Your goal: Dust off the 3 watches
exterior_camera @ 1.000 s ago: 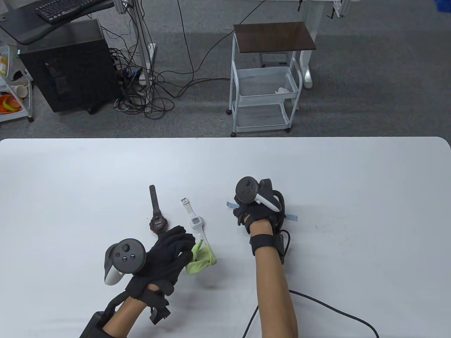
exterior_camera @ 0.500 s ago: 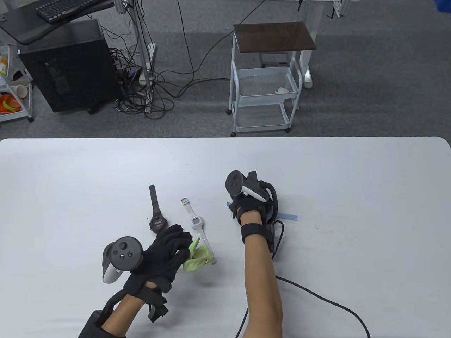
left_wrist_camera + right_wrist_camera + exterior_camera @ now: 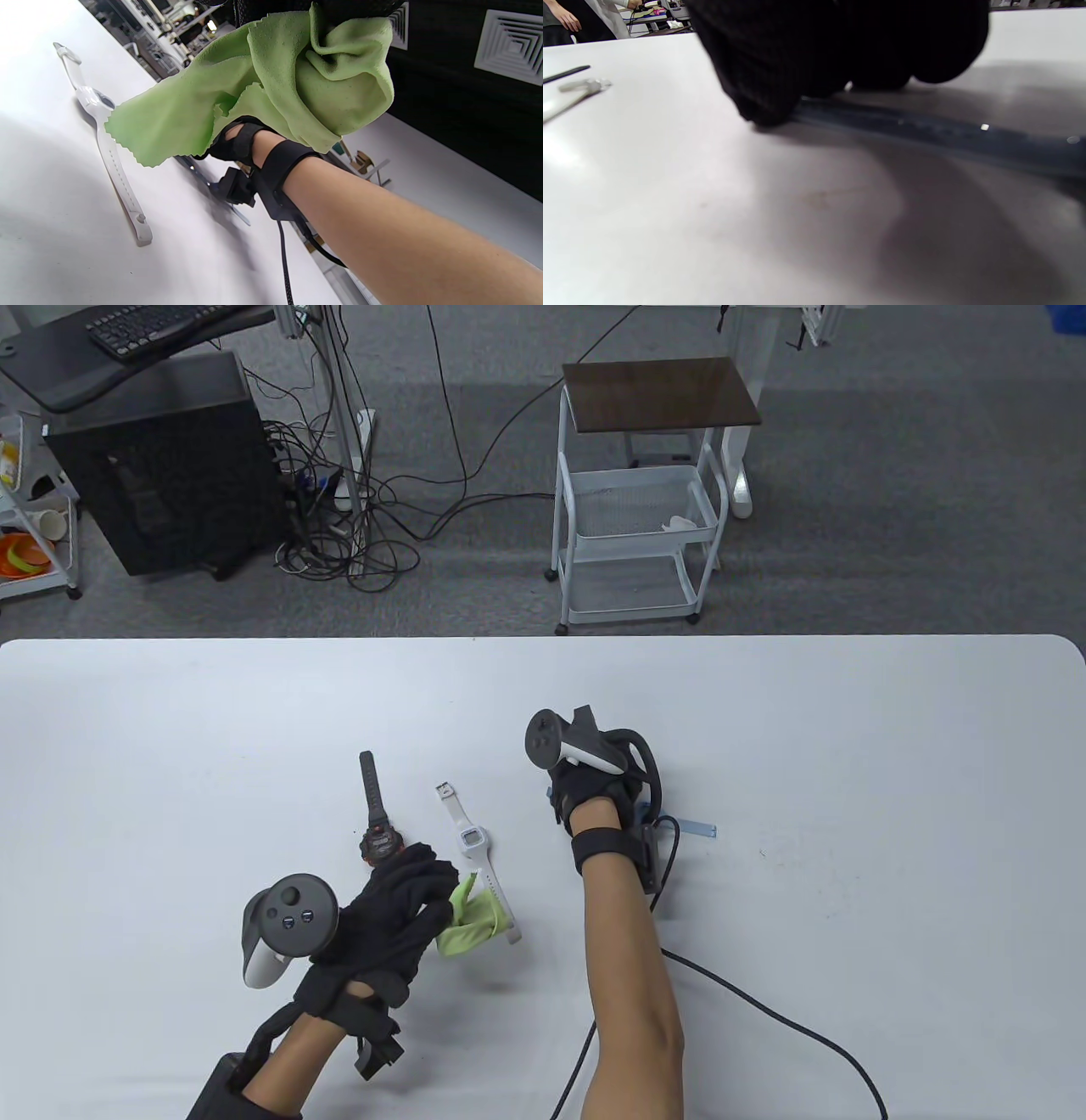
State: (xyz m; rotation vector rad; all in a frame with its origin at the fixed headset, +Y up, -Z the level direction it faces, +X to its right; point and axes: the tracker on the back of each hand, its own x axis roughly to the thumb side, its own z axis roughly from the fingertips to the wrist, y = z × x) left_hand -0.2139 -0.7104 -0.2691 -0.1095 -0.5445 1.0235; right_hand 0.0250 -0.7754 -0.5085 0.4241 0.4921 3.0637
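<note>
Nearest the person, at about 7 o'clock on the white table (image 3: 848, 746), the left hand (image 3: 394, 912) clenches a bunched green cloth (image 3: 467, 920), raised off the surface as the left wrist view shows; over the last second it has drifted slightly toward 9 o'clock, so the cloth no longer covers the tail of the white watch's strap. The white watch (image 3: 471, 840) lies flat just past the cloth at 12 o'clock from it, and the black watch (image 3: 379, 836) lies just beside it at 9 o'clock, its near end hidden under the left hand's fingers; neither has shifted. Farther out, at 3 o'clock from the white watch, the right hand (image 3: 598, 797) has slid toward 10 o'clock along the blue watch (image 3: 691, 824) and tipped up on its fingertips. In the right wrist view its fingers (image 3: 780, 76) press down on the blue strap against the table; whether they are curled round it or only pressing on it, I cannot tell. The watch itself lies where it did, its far strap end showing at 3 o'clock of the wrist. My reading is that the right hand is working to lift or pin the blue watch so the cloth can be brought to it; that wipe has not begun, and I cannot tell whether any watch has been dusted.
</note>
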